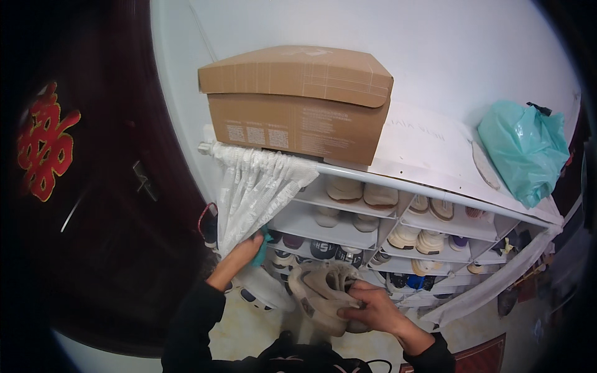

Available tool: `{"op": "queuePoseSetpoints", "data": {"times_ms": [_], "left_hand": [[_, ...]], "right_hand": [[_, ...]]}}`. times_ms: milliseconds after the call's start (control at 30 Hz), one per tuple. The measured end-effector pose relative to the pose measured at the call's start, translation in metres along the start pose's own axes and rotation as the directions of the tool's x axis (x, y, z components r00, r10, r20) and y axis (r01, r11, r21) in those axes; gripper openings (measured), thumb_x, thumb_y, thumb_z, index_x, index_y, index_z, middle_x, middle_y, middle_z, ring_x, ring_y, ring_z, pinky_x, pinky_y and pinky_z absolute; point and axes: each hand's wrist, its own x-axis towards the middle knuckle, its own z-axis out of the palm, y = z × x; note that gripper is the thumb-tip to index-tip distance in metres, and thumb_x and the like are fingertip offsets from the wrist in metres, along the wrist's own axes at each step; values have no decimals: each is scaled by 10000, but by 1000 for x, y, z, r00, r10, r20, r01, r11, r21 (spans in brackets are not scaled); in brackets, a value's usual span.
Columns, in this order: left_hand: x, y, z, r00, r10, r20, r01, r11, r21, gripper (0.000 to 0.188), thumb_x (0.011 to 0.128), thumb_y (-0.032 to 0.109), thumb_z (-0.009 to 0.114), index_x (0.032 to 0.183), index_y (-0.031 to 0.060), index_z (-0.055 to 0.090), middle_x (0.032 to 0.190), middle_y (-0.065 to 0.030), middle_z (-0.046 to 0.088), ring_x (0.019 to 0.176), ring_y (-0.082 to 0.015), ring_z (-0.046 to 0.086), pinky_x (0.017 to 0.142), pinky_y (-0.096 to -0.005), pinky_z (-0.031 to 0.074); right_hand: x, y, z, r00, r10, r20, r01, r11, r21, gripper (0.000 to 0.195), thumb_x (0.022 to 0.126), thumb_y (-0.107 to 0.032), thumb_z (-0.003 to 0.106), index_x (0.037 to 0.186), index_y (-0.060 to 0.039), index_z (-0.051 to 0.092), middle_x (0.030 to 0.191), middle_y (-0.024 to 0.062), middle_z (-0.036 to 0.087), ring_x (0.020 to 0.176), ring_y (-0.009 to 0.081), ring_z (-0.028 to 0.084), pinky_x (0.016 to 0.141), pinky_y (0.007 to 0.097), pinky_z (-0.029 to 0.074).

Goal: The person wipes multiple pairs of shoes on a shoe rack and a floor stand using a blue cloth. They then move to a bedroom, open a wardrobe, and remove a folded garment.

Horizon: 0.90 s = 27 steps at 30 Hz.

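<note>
My right hand (375, 305) grips a beige sneaker (310, 291) by its collar, in front of the lower shelves. Part of a second shoe seems to show behind it. My left hand (245, 255) is closed on a crumpled teal cloth or plastic piece (262, 249), against the edge of a gathered white lace curtain (256, 186). Whether those fingers also hold the curtain is hard to tell. The curtain hangs bunched at the left end of a white rod (419, 185). Behind it stands a white shoe rack (322, 231) with several pairs of shoes.
On the rack's top sit a brown cardboard box (298, 121) bearing print, a pale insole (485, 165) and a teal plastic bag (524, 149). White clogs (263, 291) are below my left hand. A dark door (107, 233) stands left; a red mat (480, 356) lies lower right.
</note>
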Motion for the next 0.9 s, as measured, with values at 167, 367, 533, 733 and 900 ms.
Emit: {"op": "queuePoseSetpoints", "data": {"times_ms": [167, 367, 533, 733, 900], "left_hand": [[-37, 1, -33, 949, -272, 160, 306, 918, -251, 597, 903, 408, 438, 1305, -30, 477, 1326, -285, 481, 1259, -421, 427, 1067, -382, 320], [-61, -7, -54, 923, -350, 158, 382, 881, -280, 686, 909, 484, 410, 1323, -62, 440, 1301, -315, 493, 1259, -420, 442, 1052, -390, 331], [-72, -2, -66, 904, -385, 188, 426, 849, -312, 681, 892, 487, 433, 1344, -23, 442, 1315, -282, 501, 1258, -393, 457, 1049, -375, 340], [-77, -23, -44, 907, -361, 218, 421, 795, -436, 535, 888, 408, 491, 1283, 51, 544, 1127, -217, 639, 1070, -337, 607, 929, -373, 442], [-66, 2, -25, 992, -4, 127, 76, 816, -574, 447, 873, 186, 550, 1292, 34, 527, 1177, -177, 626, 1123, -275, 589, 952, -339, 434]], "right_hand": [[35, -46, 3, 914, -401, -66, 385, 906, -175, 245, 761, -163, 752, 787, 7, 577, 814, 116, 515, 764, 280, 514, 666, 349, 418], [76, -68, 33, 786, -618, -23, 598, 769, -225, 215, 725, -146, 728, 766, -41, 545, 779, 125, 452, 722, 315, 462, 641, 403, 396], [84, -97, 37, 735, -677, 52, 658, 692, -296, 201, 681, -122, 683, 793, -47, 534, 819, 126, 447, 773, 314, 464, 692, 404, 382], [148, -19, 70, 710, -701, 70, 624, 579, -524, 143, 640, -85, 585, 763, -58, 518, 795, 125, 433, 780, 302, 446, 695, 406, 345], [191, 40, 70, 765, -644, 9, 495, 579, -648, 175, 662, -93, 598, 830, -50, 580, 885, 135, 514, 872, 302, 491, 752, 411, 370]]}}
